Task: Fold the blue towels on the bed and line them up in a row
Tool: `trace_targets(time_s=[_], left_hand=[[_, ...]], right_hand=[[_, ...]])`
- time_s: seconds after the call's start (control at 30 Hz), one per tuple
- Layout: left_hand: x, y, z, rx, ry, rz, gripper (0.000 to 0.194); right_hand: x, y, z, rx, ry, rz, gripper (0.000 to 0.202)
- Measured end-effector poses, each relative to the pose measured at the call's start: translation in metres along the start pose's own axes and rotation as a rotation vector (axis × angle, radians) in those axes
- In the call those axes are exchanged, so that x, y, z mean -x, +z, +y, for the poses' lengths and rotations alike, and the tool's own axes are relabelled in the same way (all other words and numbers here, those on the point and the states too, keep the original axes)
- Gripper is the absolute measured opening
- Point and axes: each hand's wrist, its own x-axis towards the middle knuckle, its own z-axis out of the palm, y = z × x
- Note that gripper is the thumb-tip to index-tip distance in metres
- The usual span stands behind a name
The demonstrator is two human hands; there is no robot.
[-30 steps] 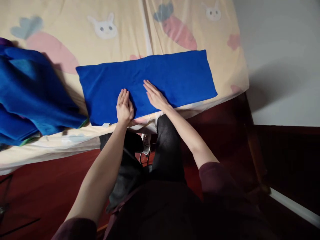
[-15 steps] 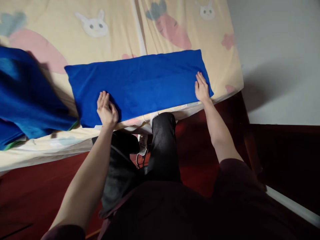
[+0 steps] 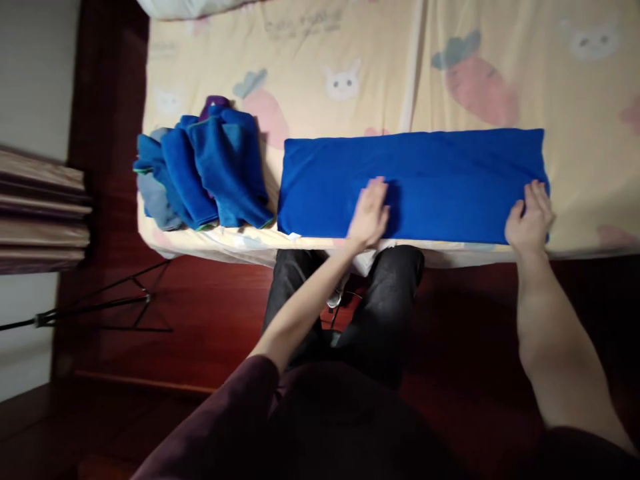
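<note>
A blue cloth (image 3: 440, 180), folded into a long flat rectangle, lies along the near edge of the bed. On its middle-left part my left hand (image 3: 370, 213) rests, slightly blurred, with the fingers stretched out. My right hand (image 3: 531, 217) lies at the cloth's right end, fingers extended and the thumb apart. Neither hand grips the fabric. Left of the cloth is a loose pile of crumpled blue cloths (image 3: 225, 167), with a purple piece at its top.
The bed (image 3: 380, 40) has a yellow sheet with rabbits and carrots. A black tripod (image 3: 145, 297) stands on the red floor at left, near a striped curtain (image 3: 40, 213). My legs are against the bed's near edge.
The view has swung left, bringing the whole pile, the curtain and the tripod into sight. My left hand has moved right along the cloth, toward its middle. My right hand remains at the right end.
</note>
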Motion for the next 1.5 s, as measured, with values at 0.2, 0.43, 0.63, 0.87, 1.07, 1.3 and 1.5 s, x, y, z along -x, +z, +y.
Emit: trace_targets(time_s=[0.2, 0.43, 0.63, 0.87, 1.07, 1.3, 1.5], left_hand=[[-0.049, 0.043, -0.002, 0.041, 0.112, -0.144, 0.065], [0.019, -0.093, -0.129, -0.086, -0.244, 0.079, 0.060], [0.064, -0.152, -0.172, -0.248, -0.338, 0.152, 0.076], [0.026, -0.101, -0.095, -0.270, -0.040, -0.013, 0.064], [-0.063, -0.008, -0.050, -0.184, 0.174, -0.167, 0.066], [-0.076, -0.068, -0.119, -0.157, -0.042, -0.001, 0.065], [-0.068, -0.148, -0.177, -0.180, -0.293, 0.115, 0.071]], right_hand=[[-0.004, 0.005, 0.003, -0.033, 0.024, 0.034, 0.067], [-0.007, 0.012, 0.009, -0.054, 0.051, 0.035, 0.065], [-0.003, 0.008, 0.004, -0.092, 0.042, 0.054, 0.065], [-0.003, 0.006, 0.004, -0.113, 0.049, 0.040, 0.062], [-0.006, 0.011, 0.005, -0.155, 0.064, 0.078, 0.062], [-0.006, 0.017, 0.013, -0.179, 0.041, 0.117, 0.063], [-0.003, 0.008, 0.001, -0.104, 0.084, 0.042, 0.067]])
